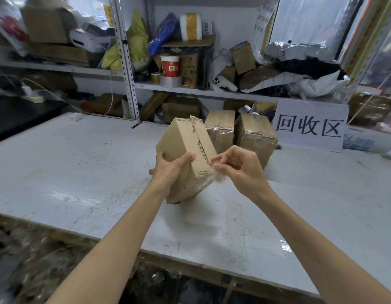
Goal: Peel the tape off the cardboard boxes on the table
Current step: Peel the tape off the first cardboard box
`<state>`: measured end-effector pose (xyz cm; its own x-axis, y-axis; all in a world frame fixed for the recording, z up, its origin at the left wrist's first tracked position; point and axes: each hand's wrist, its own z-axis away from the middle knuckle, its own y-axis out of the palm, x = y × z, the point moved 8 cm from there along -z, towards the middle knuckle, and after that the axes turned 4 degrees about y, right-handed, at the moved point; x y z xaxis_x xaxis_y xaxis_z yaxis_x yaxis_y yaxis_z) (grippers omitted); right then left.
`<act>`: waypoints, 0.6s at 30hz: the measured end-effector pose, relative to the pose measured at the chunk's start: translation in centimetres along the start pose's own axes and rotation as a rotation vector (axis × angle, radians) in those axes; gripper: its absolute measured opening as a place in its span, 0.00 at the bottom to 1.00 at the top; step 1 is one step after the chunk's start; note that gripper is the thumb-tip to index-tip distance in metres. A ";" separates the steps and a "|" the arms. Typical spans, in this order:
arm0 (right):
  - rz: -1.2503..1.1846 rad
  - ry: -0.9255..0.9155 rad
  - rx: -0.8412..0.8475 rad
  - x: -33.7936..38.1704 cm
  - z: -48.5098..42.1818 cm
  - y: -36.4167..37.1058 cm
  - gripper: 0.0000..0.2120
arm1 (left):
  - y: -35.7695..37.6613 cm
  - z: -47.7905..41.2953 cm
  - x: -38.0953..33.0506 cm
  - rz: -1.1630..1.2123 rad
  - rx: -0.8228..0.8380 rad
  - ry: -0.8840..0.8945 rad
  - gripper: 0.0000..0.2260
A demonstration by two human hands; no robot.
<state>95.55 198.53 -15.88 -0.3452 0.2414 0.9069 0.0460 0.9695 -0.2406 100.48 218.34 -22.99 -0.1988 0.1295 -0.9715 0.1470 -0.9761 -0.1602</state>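
A brown cardboard box (183, 143) is held tilted above the white table (80, 172), its top seam torn and ragged. My left hand (170, 170) grips the box's near left side. My right hand (236, 164) pinches a strip of clear tape (214, 174) at the box's near right corner; the tape looks crumpled and blurred. Two more taped cardboard boxes, one (220, 128) and another (256, 137), stand on the table just behind the held one.
A white sign with black characters (310, 126) leans at the back right of the table. Metal shelves (128, 69) behind are crowded with boxes, bags, tape rolls and a red cup (170, 65). Clutter lies below the table's near edge.
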 end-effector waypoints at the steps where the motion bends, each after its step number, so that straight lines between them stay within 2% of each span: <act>1: 0.040 -0.013 -0.064 0.0 0.0 -0.9 0.08 | -0.1 0.1 -0.1 0.041 0.018 -0.001 0.49; 5: 0.223 -0.020 -0.264 -0.4 0.3 -2.9 0.08 | 0.0 0.5 0.0 0.108 0.049 -0.024 0.52; 8: 0.313 -0.044 -0.327 -0.3 0.4 -2.5 0.11 | 0.2 0.7 0.5 0.133 0.055 -0.045 0.55; 11: 0.232 0.060 -0.217 -1.3 -0.4 -2.2 0.41 | 0.2 0.5 0.9 0.151 0.053 -0.060 0.51; 12: 0.239 0.103 -0.159 -1.7 -0.7 -2.0 0.44 | 0.3 0.4 0.8 0.149 0.055 -0.059 0.50; 15: 0.338 0.160 0.028 -2.9 -1.0 -0.3 0.26 | 0.8 0.5 0.4 0.113 0.066 -0.042 0.53; 18: 0.372 0.123 0.018 -3.1 -0.7 -0.2 0.17 | 0.8 0.8 0.3 0.086 0.034 0.009 0.55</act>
<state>97.26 197.63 -18.46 -0.1934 0.5803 0.7911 0.1301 0.8144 -0.5656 99.80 217.48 -23.22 -0.1779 0.0460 -0.9830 0.1301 -0.9890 -0.0699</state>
